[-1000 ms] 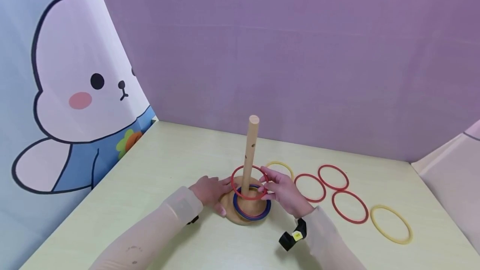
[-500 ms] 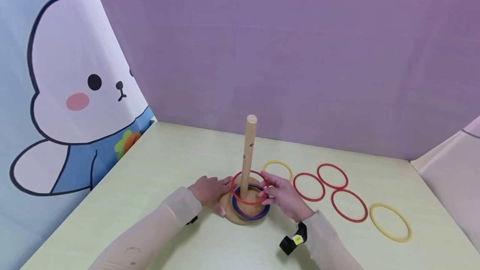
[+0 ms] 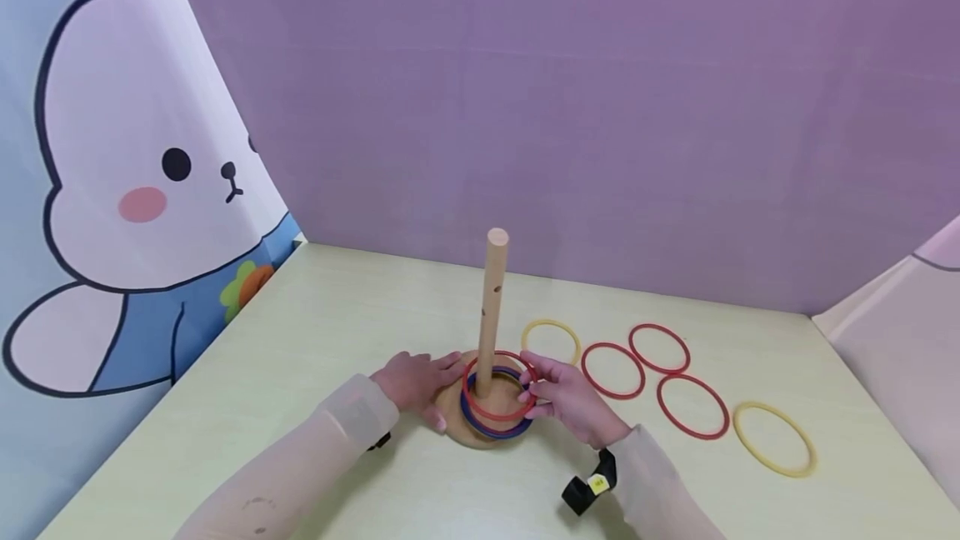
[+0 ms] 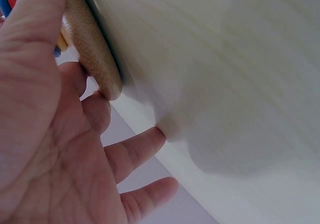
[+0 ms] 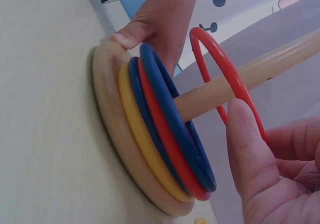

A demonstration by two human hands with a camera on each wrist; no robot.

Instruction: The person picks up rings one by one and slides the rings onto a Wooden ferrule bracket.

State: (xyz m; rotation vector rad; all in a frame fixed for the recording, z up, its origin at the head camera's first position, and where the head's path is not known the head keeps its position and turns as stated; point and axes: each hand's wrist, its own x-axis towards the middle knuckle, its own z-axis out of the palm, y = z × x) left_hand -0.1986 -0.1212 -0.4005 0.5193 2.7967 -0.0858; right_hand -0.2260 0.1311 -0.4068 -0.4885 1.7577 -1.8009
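A wooden post (image 3: 491, 298) stands upright on a round wooden base (image 3: 452, 415). My left hand (image 3: 412, 386) grips the base's left edge, its thumb on the near side; in the left wrist view, two outer fingers extend toward the tabletop. Between thumb and fingers my right hand (image 3: 567, 396) pinches a red ring (image 5: 220, 53), which circles the post, tilted, just above the stack. Stacked on the base in the right wrist view are a yellow ring (image 5: 135, 124), a lower blue ring (image 5: 134, 78), another red ring (image 5: 157, 129) and a top blue ring (image 5: 165, 103).
Right of the stand, several loose rings lie flat: a yellow ring (image 3: 576, 340) behind my right hand, red rings (image 3: 642, 373) partly touching one another, and a yellow ring (image 3: 812, 448) farthest right. A purple curtain (image 3: 525, 107) hangs along the table's (image 3: 360, 298) back edge.
My right hand has lowered the red ring along the post, closer to the stacked rings. The left hand stays on the base. The whole view has shifted slightly.
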